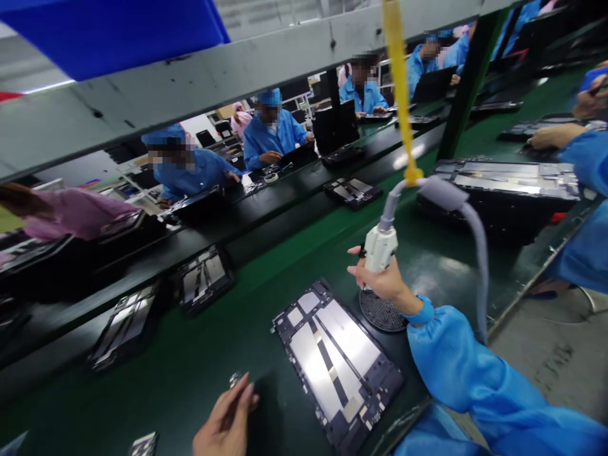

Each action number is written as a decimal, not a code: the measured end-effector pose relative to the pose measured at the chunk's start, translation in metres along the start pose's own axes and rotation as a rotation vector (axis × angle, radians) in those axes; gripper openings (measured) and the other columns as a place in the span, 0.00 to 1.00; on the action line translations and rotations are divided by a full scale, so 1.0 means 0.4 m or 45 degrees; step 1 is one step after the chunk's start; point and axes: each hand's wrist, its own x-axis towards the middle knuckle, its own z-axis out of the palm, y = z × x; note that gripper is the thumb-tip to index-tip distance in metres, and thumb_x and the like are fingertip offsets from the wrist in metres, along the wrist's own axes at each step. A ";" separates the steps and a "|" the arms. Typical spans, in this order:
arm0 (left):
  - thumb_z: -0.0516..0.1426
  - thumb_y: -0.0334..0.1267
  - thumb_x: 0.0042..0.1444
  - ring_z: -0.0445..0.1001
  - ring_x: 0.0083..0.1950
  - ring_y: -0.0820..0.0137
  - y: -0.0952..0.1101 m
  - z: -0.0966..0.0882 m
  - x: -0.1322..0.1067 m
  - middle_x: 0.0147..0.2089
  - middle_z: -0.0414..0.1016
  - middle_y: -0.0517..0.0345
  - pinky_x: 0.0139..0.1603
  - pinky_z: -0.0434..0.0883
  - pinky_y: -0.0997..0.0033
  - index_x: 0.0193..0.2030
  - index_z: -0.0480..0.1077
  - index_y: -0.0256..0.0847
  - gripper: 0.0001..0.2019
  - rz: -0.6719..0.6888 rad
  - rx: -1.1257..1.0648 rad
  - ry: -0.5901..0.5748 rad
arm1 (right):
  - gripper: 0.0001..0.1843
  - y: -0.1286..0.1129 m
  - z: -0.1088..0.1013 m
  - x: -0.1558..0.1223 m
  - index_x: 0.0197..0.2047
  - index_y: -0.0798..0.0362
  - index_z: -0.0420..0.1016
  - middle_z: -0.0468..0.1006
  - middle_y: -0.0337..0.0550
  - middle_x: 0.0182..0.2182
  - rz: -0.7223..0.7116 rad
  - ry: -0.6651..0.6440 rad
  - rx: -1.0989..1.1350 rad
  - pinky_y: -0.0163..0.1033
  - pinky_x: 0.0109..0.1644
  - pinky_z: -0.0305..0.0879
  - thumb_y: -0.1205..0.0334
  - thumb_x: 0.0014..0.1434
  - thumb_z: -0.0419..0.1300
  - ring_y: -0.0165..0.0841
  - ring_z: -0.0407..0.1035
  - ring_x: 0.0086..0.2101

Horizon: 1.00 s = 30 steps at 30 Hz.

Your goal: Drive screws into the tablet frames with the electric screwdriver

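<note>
My right hand [387, 282] is wrapped round a white electric screwdriver [380, 248], which points down over a round black perforated tray [380, 310]. Its grey cord rises to a yellow strap. At the bottom, my left hand [227, 415] pinches a small metallic part [235, 379] between thumb and fingers; its exact kind is too small to make out. Between the hands lies an opened tablet-like device [332, 354] with silver battery plates and a dark frame, touched by neither hand. Another small metallic piece [144, 444] lies left of my left hand.
More opened devices [204, 278] lie along the green bench [266, 297]. A stack of device housings [503, 183] stands at the right, near a co-worker's sleeve [589, 158]. A metal beam [118, 107] crosses overhead with a blue bin [118, 31]. Several co-workers sit opposite.
</note>
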 end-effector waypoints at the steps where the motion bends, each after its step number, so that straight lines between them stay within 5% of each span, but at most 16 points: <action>1: 0.66 0.57 0.34 0.80 0.34 0.60 0.009 0.025 0.000 0.35 0.81 0.54 0.43 0.79 0.60 0.41 0.77 0.38 0.30 -0.007 -0.057 -0.002 | 0.17 -0.017 0.011 -0.005 0.42 0.56 0.70 0.68 0.29 0.13 -0.011 -0.009 0.014 0.35 0.19 0.61 0.63 0.49 0.66 0.28 0.62 0.13; 8: 0.62 0.49 0.45 0.79 0.31 0.66 0.016 0.131 0.007 0.31 0.80 0.51 0.33 0.77 0.69 0.28 0.76 0.37 0.14 0.311 -0.196 0.037 | 0.18 -0.102 0.191 -0.083 0.43 0.56 0.69 0.69 0.30 0.14 0.078 -0.331 0.104 0.36 0.20 0.63 0.63 0.48 0.66 0.29 0.64 0.14; 15: 0.61 0.44 0.47 0.77 0.27 0.69 -0.049 0.084 0.055 0.25 0.77 0.55 0.30 0.75 0.73 0.30 0.75 0.36 0.12 0.222 -0.266 0.252 | 0.15 -0.042 0.386 -0.114 0.41 0.55 0.71 0.68 0.30 0.13 0.186 -0.656 0.023 0.36 0.22 0.64 0.64 0.48 0.64 0.29 0.64 0.15; 21: 0.54 0.47 0.56 0.74 0.25 0.74 -0.071 0.079 0.061 0.30 0.76 0.56 0.28 0.73 0.74 0.46 0.74 0.36 0.18 0.267 -0.249 0.271 | 0.16 0.010 0.414 -0.121 0.42 0.55 0.71 0.68 0.30 0.13 0.203 -0.678 -0.014 0.35 0.22 0.62 0.64 0.49 0.65 0.28 0.63 0.14; 30: 0.51 0.45 0.59 0.74 0.26 0.74 -0.070 0.077 0.058 0.30 0.75 0.56 0.33 0.73 0.73 0.47 0.74 0.36 0.18 0.307 -0.131 0.275 | 0.14 0.033 0.418 -0.125 0.41 0.54 0.72 0.68 0.30 0.13 0.188 -0.688 -0.036 0.35 0.22 0.62 0.64 0.50 0.65 0.28 0.62 0.14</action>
